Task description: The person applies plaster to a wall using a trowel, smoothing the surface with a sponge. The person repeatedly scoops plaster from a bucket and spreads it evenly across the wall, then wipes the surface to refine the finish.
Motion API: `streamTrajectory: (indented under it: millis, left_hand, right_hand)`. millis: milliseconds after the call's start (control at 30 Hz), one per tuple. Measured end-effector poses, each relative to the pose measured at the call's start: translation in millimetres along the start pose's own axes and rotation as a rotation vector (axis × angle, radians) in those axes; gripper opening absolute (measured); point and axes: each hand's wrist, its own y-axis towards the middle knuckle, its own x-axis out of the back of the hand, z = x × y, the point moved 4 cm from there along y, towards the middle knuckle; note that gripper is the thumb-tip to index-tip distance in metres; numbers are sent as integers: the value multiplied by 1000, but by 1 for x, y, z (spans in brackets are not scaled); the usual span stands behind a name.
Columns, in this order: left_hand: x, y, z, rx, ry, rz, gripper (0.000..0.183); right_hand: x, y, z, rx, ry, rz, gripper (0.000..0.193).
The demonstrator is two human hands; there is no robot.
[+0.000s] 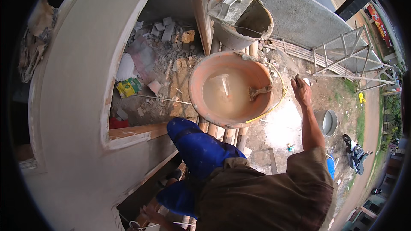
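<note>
My right hand (302, 90) is raised at the right, beyond the rim of an orange plastic bucket (198, 83). Its fingers are curled together; whatever they may hold is hidden. Cloudy water (224, 96) fills part of that bucket, with a mud-caked tool or rag (260, 92) against its inner right side. A yellow handle (280, 98) hangs round the bucket's right edge. Low at the left, my left hand (150, 214) is near a white cord (134, 223), its fingers loosely apart. Further off, a mortar-smeared bucket (233, 38) carries a plastering float (234, 6) across its top.
Bamboo poles (229, 134) run beneath the buckets and my legs. A plastered wall (77, 81) with an opening rises at left; rubble (171, 64) lies inside. Down on the ground at right are a metal trestle (342, 60), a grey tub (326, 122) and a motorbike (355, 154).
</note>
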Motion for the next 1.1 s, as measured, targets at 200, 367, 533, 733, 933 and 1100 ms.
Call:
streamTrajectory:
  millis: [200, 367, 533, 733, 933, 1100]
  left_hand:
    - [11, 0, 26, -54, 55, -25, 58]
    - [31, -18, 68, 14, 129, -45, 58]
    - [24, -17, 74, 139, 152, 1, 52]
    - [12, -23, 20, 15, 143, 49, 65]
    - [17, -20, 44, -108, 168, -14, 60]
    - [22, -32, 68, 87, 168, -39, 62]
  right_hand:
    - [17, 24, 43, 120, -49, -131, 33]
    - [33, 19, 37, 176, -94, -61, 31]
    - [50, 14, 44, 136, -64, -144, 30]
    - [16, 63, 81, 190, 42, -230, 33]
    - [-33, 110, 115, 276, 77, -263, 35]
    - [-64, 121, 109, 323, 88, -144, 30]
